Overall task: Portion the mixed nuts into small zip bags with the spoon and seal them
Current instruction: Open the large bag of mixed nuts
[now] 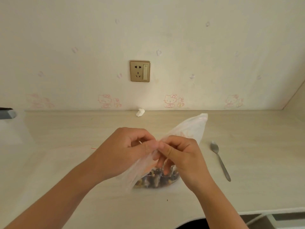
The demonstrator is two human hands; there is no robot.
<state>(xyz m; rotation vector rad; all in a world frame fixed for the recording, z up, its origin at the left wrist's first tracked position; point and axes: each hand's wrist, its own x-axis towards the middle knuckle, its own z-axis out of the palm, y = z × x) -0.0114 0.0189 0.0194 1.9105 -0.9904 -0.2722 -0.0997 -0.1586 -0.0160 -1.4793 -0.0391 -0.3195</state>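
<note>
Clear plastic, the zip bag [189, 129] stands on the surface [247, 187] with its mixed nuts [156, 179] pooled at 6 o'clock from where your left hand [125, 146] and right hand [179, 152] both pinch its top edge, whose loose strip runs toward 1 o'clock, nearer your right.

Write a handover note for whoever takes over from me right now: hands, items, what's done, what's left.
Left hand: pinches the top edge of the nut bag.
Right hand: pinches the same edge, right beside the left.
Nut bag: stands on the table, mixed nuts at its bottom.
Spoon: lies on the table right of the bag, unheld.
Flat clear bag: apparently empty, on the left.
Done: no filled small bag in view.
Left: scooping, filling and sealing.
</note>
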